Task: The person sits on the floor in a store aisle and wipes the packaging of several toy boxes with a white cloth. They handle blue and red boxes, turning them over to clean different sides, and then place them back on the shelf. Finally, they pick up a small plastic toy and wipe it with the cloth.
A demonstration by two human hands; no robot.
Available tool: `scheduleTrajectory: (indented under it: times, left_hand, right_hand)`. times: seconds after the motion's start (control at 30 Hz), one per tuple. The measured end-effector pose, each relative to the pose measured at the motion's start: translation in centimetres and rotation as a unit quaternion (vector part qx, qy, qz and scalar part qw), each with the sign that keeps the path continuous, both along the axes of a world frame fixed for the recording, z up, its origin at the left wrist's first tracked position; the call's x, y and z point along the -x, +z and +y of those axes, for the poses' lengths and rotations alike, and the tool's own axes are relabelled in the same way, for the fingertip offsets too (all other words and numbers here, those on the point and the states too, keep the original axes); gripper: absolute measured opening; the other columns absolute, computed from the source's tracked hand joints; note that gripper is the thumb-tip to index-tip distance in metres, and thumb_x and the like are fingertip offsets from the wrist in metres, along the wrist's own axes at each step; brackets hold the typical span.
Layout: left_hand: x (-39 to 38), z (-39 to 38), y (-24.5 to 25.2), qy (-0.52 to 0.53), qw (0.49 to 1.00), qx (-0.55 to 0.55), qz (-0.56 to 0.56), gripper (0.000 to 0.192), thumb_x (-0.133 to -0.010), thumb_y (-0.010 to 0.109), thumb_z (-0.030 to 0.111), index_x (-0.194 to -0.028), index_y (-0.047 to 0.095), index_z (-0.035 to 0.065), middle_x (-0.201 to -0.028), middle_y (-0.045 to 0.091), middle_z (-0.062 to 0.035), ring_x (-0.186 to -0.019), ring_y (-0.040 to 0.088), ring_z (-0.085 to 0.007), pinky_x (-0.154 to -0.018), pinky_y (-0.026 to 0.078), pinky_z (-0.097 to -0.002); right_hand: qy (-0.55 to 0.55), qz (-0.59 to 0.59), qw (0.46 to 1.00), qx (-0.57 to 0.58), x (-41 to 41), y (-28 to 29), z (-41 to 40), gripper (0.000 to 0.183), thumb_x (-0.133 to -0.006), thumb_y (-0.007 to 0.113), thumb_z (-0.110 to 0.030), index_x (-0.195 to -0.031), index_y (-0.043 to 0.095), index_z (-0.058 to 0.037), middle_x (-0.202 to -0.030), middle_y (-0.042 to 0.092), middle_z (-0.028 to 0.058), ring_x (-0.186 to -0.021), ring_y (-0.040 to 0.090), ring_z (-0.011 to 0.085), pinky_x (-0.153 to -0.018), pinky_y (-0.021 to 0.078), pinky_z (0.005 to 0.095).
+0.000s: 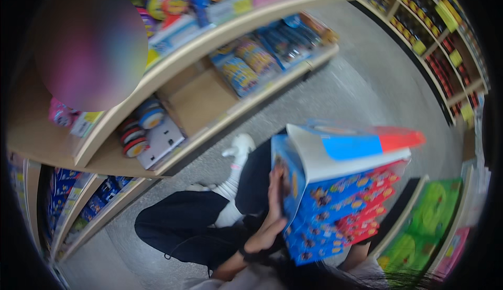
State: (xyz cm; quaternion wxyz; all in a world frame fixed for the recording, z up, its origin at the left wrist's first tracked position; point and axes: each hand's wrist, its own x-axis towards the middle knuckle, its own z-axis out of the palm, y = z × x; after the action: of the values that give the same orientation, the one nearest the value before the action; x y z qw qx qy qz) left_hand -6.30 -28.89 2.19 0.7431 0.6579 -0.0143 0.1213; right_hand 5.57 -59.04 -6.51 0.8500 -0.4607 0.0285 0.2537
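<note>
My left hand (273,207) lies along the blue side of a printed cardboard display box (289,188), bearing it up in front of me. The box has a white, blue and red flap (349,148) at its upper end. Blue and red printed packs (334,211) show in stepped rows on its near side; blur hides their detail. My right forearm (355,255) reaches up to the box from the lower right, but the box hides the right hand. Below the box are my bent legs in black trousers (180,223).
To the left a wooden shelf unit (228,26) holds toys, with bagged goods (239,74) and wheeled toys (135,136) on its lower shelf. A white ribbed object (232,184) is by my legs. Bottle shelves (428,19) stand far right; green packages (424,219) sit nearer.
</note>
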Motion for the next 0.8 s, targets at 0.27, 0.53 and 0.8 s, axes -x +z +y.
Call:
scheduleTrajectory:
  times: [0.27, 0.53, 0.8]
  left_hand:
    - [-15.2, -10.5, -6.4, -0.12, 0.986, 0.111, 0.001, 0.074, -0.092, 0.04, 0.045, -0.147, 0.003, 0.0106, -0.152, 0.003, -0.0157, -0.14, -0.006, -0.0327, -0.111, 0.0, -0.0469]
    - [-20.8, -19.5, -14.2, -0.088, 0.993, 0.014, 0.082, 0.074, -0.093, 0.032, 0.057, -0.146, 0.001, 0.0156, -0.136, 0.015, -0.0245, -0.129, 0.018, -0.041, -0.109, 0.012, -0.0485]
    - [-17.6, -25.1, -18.8, -0.299, 0.951, -0.044, 0.066, 0.063, -0.098, 0.021, 0.044, -0.147, 0.001, 0.0094, -0.149, 0.01, -0.0201, -0.136, 0.011, -0.036, -0.111, 0.008, -0.0456]
  right_hand:
    - [-0.13, -0.057, 0.99, 0.008, -1.6, -0.6, -10.9, 0.04, -0.094, 0.044, -0.036, -0.116, 0.051, -0.0033, -0.111, 0.06, 0.0098, -0.098, 0.061, 0.0214, -0.086, 0.0508, 0.0378]
    - [-0.214, -0.107, 0.958, 0.159, -2.9, -8.3, -19.4, 0.046, -0.094, 0.045, -0.035, -0.132, 0.042, -0.0078, -0.124, 0.054, 0.0115, -0.11, 0.054, 0.0246, -0.093, 0.047, 0.0369]
    - [-0.376, 0.051, 0.903, 0.203, 9.2, -12.1, -21.0, 0.049, -0.091, 0.051, -0.034, -0.132, 0.041, -0.0076, -0.124, 0.053, 0.0116, -0.11, 0.054, 0.0264, -0.091, 0.0482, 0.038]
